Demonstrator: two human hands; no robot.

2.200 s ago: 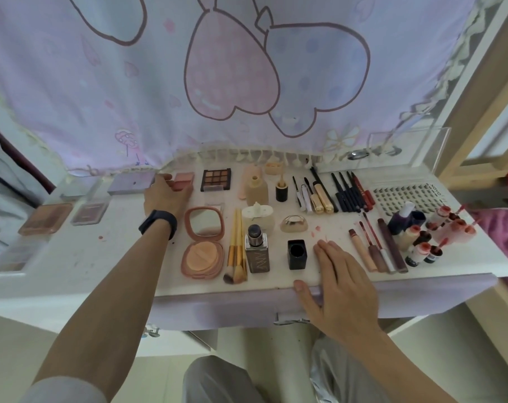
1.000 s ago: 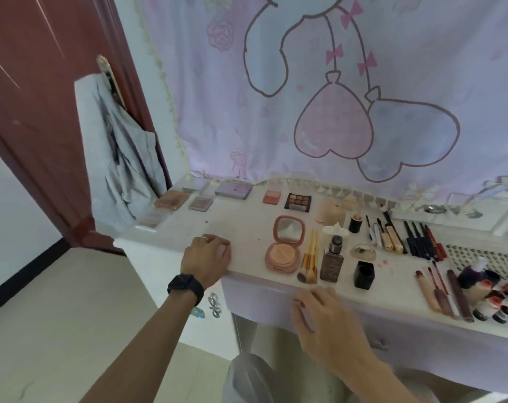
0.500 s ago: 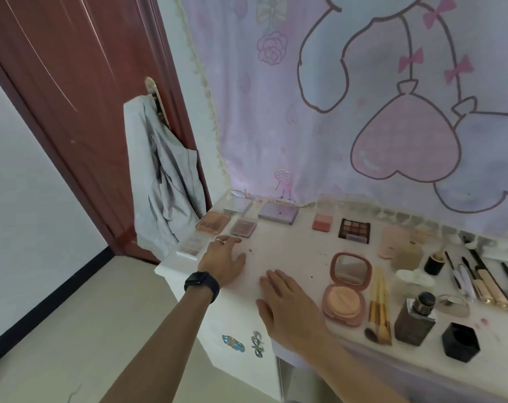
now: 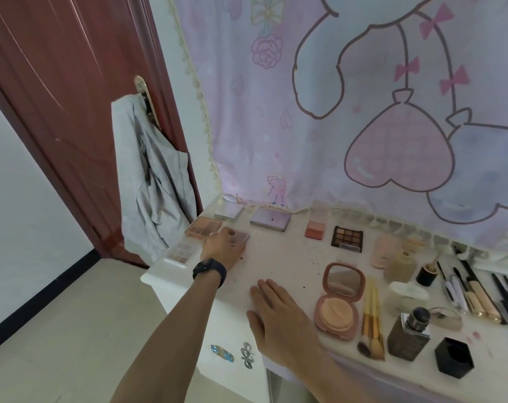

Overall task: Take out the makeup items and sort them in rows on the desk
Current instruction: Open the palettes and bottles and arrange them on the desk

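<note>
- Pale bench, set under a lilac cartoon curtain, carries the makeup, which already lies in rows.
- A pink palette lies at the bench's back-left, just beside a peach palette and near a clear palette.
- The left hand lies over the pink palette's near part with its fingers bent onto it. Whether it pinches the case or only presses it, I cannot tell. A black watch is on the wrist.
- The right hand rests flat on the bench's front edge, fingers straight and close together, holding nothing. It is just left of an open compact.
- Further out, a lilac palette, a blush and a dark palette line the back. Brushes, a bottle and a black cap line the front.
- A red door with a grey garment hung on it stands at the left.
- The step looks like late straightening of the palette row, with most of the sorting done.
- Next comes a short slide or lift to square the pink palette with its neighbours, without knocking the clear palette, which sits at the bench's left edge.
</note>
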